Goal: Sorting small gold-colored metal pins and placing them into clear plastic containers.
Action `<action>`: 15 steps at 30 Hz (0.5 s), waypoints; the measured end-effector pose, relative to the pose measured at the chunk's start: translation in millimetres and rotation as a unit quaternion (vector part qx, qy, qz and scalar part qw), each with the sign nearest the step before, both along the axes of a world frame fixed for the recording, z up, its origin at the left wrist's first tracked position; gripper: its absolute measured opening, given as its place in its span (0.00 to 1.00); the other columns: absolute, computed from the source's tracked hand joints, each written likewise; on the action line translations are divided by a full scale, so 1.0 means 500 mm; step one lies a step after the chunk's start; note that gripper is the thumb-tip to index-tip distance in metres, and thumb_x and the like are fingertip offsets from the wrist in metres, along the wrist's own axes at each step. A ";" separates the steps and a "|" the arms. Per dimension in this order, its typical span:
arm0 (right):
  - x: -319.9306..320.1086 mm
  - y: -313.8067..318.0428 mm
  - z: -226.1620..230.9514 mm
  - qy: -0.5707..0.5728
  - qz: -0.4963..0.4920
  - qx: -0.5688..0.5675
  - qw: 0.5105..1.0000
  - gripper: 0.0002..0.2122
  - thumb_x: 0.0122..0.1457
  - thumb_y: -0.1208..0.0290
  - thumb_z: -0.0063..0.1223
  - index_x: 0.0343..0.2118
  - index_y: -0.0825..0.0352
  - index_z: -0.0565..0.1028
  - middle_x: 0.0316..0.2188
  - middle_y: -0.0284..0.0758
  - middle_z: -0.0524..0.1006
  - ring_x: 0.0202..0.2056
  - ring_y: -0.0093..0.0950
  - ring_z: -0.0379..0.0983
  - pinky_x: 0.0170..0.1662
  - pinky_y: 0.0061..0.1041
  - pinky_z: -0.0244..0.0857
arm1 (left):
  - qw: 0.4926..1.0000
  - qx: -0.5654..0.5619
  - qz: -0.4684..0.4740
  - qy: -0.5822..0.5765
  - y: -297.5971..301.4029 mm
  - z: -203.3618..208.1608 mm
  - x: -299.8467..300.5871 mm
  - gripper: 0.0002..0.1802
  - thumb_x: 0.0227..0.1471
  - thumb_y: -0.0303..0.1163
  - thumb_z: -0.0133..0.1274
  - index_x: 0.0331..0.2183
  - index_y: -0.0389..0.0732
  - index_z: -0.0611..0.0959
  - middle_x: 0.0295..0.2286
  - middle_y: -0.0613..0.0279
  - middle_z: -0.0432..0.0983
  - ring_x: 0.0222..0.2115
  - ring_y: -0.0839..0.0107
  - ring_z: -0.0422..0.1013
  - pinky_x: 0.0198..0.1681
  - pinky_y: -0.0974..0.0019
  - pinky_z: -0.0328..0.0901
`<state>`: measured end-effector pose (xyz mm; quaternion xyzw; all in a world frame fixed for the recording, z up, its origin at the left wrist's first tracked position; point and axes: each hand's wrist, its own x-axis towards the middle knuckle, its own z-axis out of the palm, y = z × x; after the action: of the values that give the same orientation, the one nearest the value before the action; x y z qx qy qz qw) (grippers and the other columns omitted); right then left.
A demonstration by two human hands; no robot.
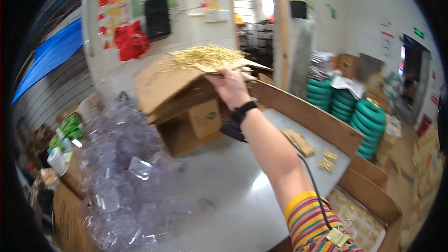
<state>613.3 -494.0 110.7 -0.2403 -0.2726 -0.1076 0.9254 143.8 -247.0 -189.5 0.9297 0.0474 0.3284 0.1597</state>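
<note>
My right hand [230, 88] reaches forward to the edge of a raised cardboard flap, its fingers bent and blurred by motion. Pale strips or the flap's edge show beside the fingers, but what they grip I cannot make out. On top of the flap lies a heap of thin gold strips [207, 56]. Under it stands an open cardboard box [175, 135] with a smaller carton [205, 118] inside. A black band with a cable circles my right wrist. My left hand is out of view.
Clear plastic containers [126, 177] pile up on the left of the grey metal table [219, 196]. Brown work gloves [298, 142] and a small gold bundle [328, 160] lie at right. A cardboard-coloured barrier [303, 111] edges the table. Green coiled rolls [368, 128] stand beyond.
</note>
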 end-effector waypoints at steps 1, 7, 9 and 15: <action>-0.038 -0.007 0.007 0.007 0.009 0.016 1.000 0.22 0.60 0.89 0.41 0.54 0.61 0.57 0.49 0.43 0.70 0.49 0.41 0.73 0.52 0.52 0.73 | 1.000 -0.002 -0.006 0.002 -0.005 0.010 -0.001 0.35 0.44 0.38 0.69 0.53 0.38 0.77 0.52 0.41 0.71 0.48 0.44 0.72 0.47 0.53 0.71; -0.233 -0.132 0.032 -0.002 -0.005 -0.003 1.000 0.17 0.61 0.87 0.40 0.52 0.68 0.56 0.50 0.47 0.68 0.50 0.43 0.73 0.54 0.51 0.72 | 0.999 -0.034 -0.027 0.015 -0.027 0.023 0.003 0.31 0.49 0.36 0.66 0.53 0.36 0.76 0.53 0.41 0.71 0.51 0.45 0.70 0.52 0.53 0.67; -0.302 -0.165 0.029 0.000 -0.010 -0.007 1.000 0.15 0.62 0.86 0.39 0.51 0.70 0.58 0.50 0.48 0.69 0.51 0.44 0.73 0.55 0.51 0.72 | 0.996 -0.077 -0.021 0.049 -0.032 0.028 -0.003 0.31 0.49 0.36 0.66 0.53 0.37 0.76 0.53 0.43 0.71 0.51 0.48 0.71 0.52 0.54 0.67; -0.479 -0.230 -0.012 0.091 -0.022 -0.046 0.995 0.07 0.64 0.80 0.44 0.44 0.73 0.69 0.46 0.46 0.74 0.49 0.41 0.73 0.56 0.45 0.69 | 0.994 -0.101 -0.012 0.045 0.015 -0.003 0.006 0.33 0.46 0.34 0.64 0.55 0.39 0.75 0.55 0.47 0.68 0.52 0.48 0.69 0.52 0.54 0.66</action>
<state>373.6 -608.7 104.8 -0.2972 -0.1862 -0.0934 0.9318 146.7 -239.4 -191.2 0.9233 0.0759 0.2777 0.2544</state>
